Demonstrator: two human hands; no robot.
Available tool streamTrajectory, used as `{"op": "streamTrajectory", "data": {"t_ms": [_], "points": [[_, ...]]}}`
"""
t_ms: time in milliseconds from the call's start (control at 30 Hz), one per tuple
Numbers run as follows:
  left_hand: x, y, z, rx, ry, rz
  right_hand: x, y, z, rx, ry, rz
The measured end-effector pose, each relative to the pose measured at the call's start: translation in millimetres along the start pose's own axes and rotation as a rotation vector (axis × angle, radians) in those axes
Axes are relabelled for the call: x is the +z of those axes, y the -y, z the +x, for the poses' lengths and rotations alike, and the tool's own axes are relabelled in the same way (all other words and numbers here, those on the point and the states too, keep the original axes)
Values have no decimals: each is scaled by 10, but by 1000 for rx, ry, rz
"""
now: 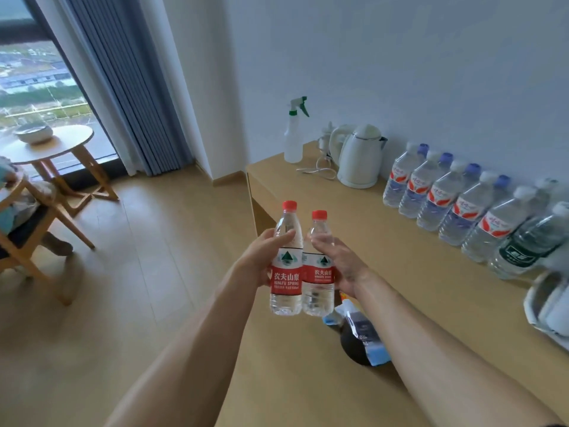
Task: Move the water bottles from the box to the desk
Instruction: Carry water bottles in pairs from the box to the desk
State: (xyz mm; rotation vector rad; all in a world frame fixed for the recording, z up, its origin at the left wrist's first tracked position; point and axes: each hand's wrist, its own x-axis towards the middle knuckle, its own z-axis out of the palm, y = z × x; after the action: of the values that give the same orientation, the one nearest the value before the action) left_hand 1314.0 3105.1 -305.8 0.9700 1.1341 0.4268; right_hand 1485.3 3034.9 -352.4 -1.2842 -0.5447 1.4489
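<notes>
I hold two red-capped, red-labelled water bottles upright, side by side and touching, above the near left part of the wooden desk (400, 272). My left hand (261, 260) grips the left bottle (285, 272) around its middle. My right hand (341, 266) grips the right bottle (318, 275) from its right side. A row of several clear water bottles (443, 198) with red-and-white labels stands along the wall at the back of the desk, with a dark green-labelled bottle (526, 248) at its right end. No box is in view.
A white kettle (360, 158) with its cord and a spray bottle (294, 134) stand at the desk's far end. A blue packet (363, 331) over a dark round object lies under my right forearm. White items (551, 303) sit at the right edge. A round table (52, 146) and chair stand at left.
</notes>
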Motion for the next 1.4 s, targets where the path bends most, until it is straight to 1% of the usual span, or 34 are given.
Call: {"op": "streamTrajectory", "data": {"t_ms": [133,267,433,567,767,933,1033,1167,1300,1400], "points": [[66,-328,459,-10,22,-40,-134,256,469,-19,-24,14],[136,-564,1002,-4,45,6,-284,450,943,-22,-55,5],[239,-1064,1856,31,120,86,-472,879,1651,-64,-148,-47],[329,-1476,2580,37,206,98,-625,1203,2218,-70,-218,-6],[306,-2241,3453,91,307,55,-636,1798,3018,-121,-346,1],[278,-2518,3963,139,346,18,-668,2077,3488,-121,-433,-107],[265,-2618,4246,162,368,9,-722,2197,3720,-125,-456,-168],[284,-2665,4608,192,382,42,-851,2201,4039,-127,-476,-237],[323,-2827,5069,246,373,72,-1057,2341,4448,-168,-444,-306],[390,-3007,5450,263,390,133,-1259,2500,4829,-157,-423,-342]]}}
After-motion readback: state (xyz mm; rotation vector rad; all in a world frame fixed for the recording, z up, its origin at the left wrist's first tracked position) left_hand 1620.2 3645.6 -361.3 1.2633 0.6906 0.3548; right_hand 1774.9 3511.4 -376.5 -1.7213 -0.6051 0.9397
